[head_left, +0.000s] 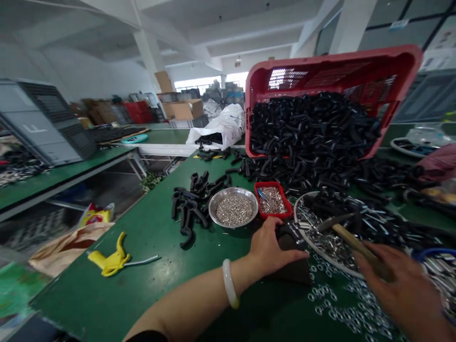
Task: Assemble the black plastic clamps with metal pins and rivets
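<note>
My left hand (274,247) grips a small black plastic part (290,232) resting on a dark block (290,268) on the green bench. My right hand (401,285) is shut around the wooden handle of a hammer (356,242), whose head is over a round tray (320,251) of metal sleeves and black parts. Small metal rings (342,299) lie scattered below that tray. Left of my left hand sit a steel bowl (233,206) of small metal pieces, a little red tray (272,199) and a pile of black hooked parts (192,204).
A tilted red plastic crate (331,78) spills a big heap of black parts (313,137) across the bench. A yellow air blow gun (109,254) lies at the near left. A white sack (223,128) stands behind, and a blue-rimmed container (436,266) sits at the right edge.
</note>
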Tool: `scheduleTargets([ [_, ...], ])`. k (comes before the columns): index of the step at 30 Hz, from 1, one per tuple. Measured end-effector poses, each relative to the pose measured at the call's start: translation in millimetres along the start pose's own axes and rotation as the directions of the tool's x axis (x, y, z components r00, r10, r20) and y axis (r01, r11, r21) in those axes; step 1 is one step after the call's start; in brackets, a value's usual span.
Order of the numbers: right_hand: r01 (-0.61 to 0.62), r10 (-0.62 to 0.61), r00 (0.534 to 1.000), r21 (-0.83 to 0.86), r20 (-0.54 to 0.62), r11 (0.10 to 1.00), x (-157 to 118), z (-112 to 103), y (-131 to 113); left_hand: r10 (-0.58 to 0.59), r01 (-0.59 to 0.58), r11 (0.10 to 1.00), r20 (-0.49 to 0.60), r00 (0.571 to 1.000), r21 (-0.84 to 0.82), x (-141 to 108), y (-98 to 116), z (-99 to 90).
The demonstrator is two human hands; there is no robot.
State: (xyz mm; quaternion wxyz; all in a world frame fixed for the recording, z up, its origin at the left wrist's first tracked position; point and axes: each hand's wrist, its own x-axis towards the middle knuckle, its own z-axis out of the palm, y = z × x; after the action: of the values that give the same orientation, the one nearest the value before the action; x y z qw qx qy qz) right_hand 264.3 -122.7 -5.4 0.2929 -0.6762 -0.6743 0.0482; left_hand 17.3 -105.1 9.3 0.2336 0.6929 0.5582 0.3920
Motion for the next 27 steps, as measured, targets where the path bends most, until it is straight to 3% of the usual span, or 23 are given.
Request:
scheduleTargets([
  [1, -0.013, 0.008, 0.999, 0.105, 0.047, 0.994, -0.8, 9.8, -26.2, 0.013, -0.013, 1.0, 0.004, 1.0, 0.012, -2.6, 4.7, 3.1],
  [2, -0.13, 0.043, 0.975, 0.403, 0.217, 0.906, -0.9, 19.9, -52.3, 0.039, -0.039, 0.999, 0.021, 0.999, 0.036, -5.6, 8.2, 5.8],
  [3, -0.285, 0.081, 0.939, 0.626, 0.333, 0.726, -0.2, 29.8, -76.5, 0.072, -0.075, 0.995, 0.043, 0.996, 0.066, -8.7, 10.3, 6.9],
  [4, -0.413, 0.12, 0.902, 0.744, 0.416, 0.526, 1.5, 39.0, -97.0, 0.111, -0.117, 0.988, 0.07, 0.991, 0.098, -11.5, 10.5, 5.1],
  [6, -0.556, 0.198, 0.83, 0.804, 0.522, 0.212, 6.7, 53.8, -123.0, 0.167, -0.187, 0.965, 0.117, 0.979, 0.183, -14.4, 3.3, -11.0],
  [8, -0.579, 0.25, 0.796, 0.813, 0.551, 0.052, 11.8, 63.1, -129.6, 0.124, -0.153, 0.932, 0.109, 0.986, 0.329, -11.5, -16.2, -46.3],
  [10, -0.561, 0.278, 0.801, 0.826, 0.53, 0.043, 15.0, 68.5, -123.8, -0.119, 0.147, 0.831, -0.085, 0.989, 0.537, -2.2, -47.0, -94.6],
  [12, -0.552, 0.297, 0.811, 0.827, 0.504, 0.104, 16.1, 72.8, -115.0, -0.327, 0.431, 0.635, -0.283, 0.902, 0.641, 11.5, -83.5, -142.0],
  [14, -0.565, 0.306, 0.808, 0.81, 0.504, 0.156, 16.1, 77.5, -109.5, -0.507, 0.542, 0.5, -0.279, 0.816, 0.676, 26.7, -117.3, -175.1],
  [15, -0.572, 0.303, 0.805, 0.802, 0.51, 0.171, 16.0, 80.0, -108.5, -0.561, 0.554, 0.482, -0.247, 0.79, 0.679, 34.0, -130.8, -184.4],
  [18, -0.584, 0.29, 0.803, 0.783, 0.521, 0.212, 17.3, 86.3, -109.3, -0.654, 0.579, 0.494, -0.162, 0.739, 0.649, 53.0, -154.6, -190.6],
  [23, -0.498, 0.29, 0.863, 0.793, 0.414, 0.35, 24.4, 88.5, -106.6, -0.697, 0.61, 0.553, -0.086, 0.712, 0.568, 67.0, -158.3, -196.6],
  [25, -0.471, 0.278, 0.879, 0.794, 0.387, 0.384, 27.7, 89.4, -102.9, -0.669, 0.604, 0.59, -0.095, 0.737, 0.536, 67.9, -153.8, -207.8],
  [27, -0.466, 0.275, 0.882, 0.793, 0.382, 0.392, 30.6, 91.2, -100.1, -0.577, 0.573, 0.679, -0.148, 0.803, 0.46, 68.3, -143.5, -215.4],
])
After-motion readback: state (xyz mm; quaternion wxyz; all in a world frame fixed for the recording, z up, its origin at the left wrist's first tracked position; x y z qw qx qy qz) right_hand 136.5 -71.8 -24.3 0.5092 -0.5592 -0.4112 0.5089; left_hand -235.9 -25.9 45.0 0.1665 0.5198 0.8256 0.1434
